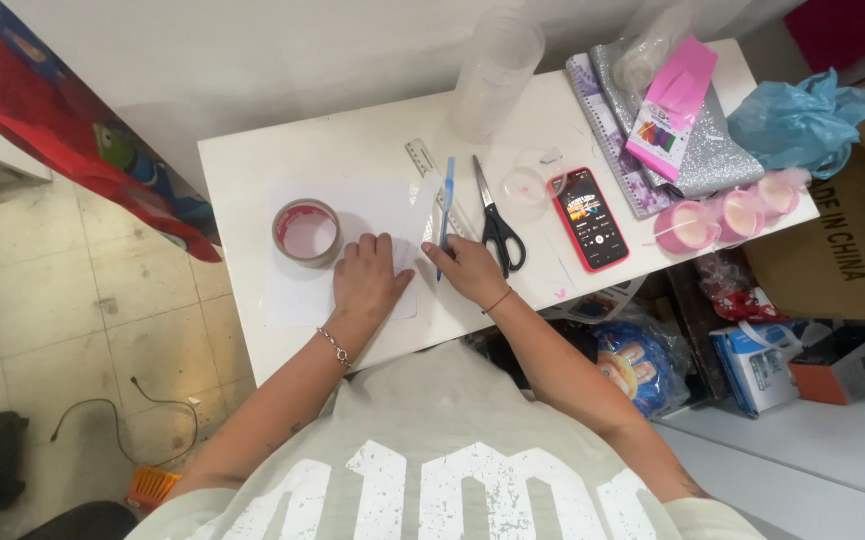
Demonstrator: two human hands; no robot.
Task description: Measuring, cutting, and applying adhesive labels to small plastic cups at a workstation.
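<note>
Head camera view, looking straight down at a person seated at a small white table (pixel 252 160). Their left hand (pixel 367 275) lies flat, fingers spread only slightly, pressing on a white sheet of paper (pixel 297 290) and gripping nothing. Their right hand (pixel 467 270) is loosely curled around the lower end of a thin blue tool (pixel 446 210) — probably a craft knife or pen — whose tip runs beside a narrow white paper strip (pixel 420 215) just ahead of the left fingertips.

A roll of brown tape (pixel 306 232) sits on the sheet just left of the left hand. Black-handled scissors (pixel 495 225) lie just right of the right hand, with a red smartphone (pixel 590 218) beyond them and a clear ruler (pixel 422 160) ahead of both hands.

Risks, as a judgement: if the blue tool is a blade, the left fingertips lie close to its path and could be nicked; the loose strip could also slide and spoil a line.

Hard to tell: what the tool's tip is, and whether the strip is attached to the sheet. The right palm is hidden, and the person's shoulders are cut off by the lower edge.
</note>
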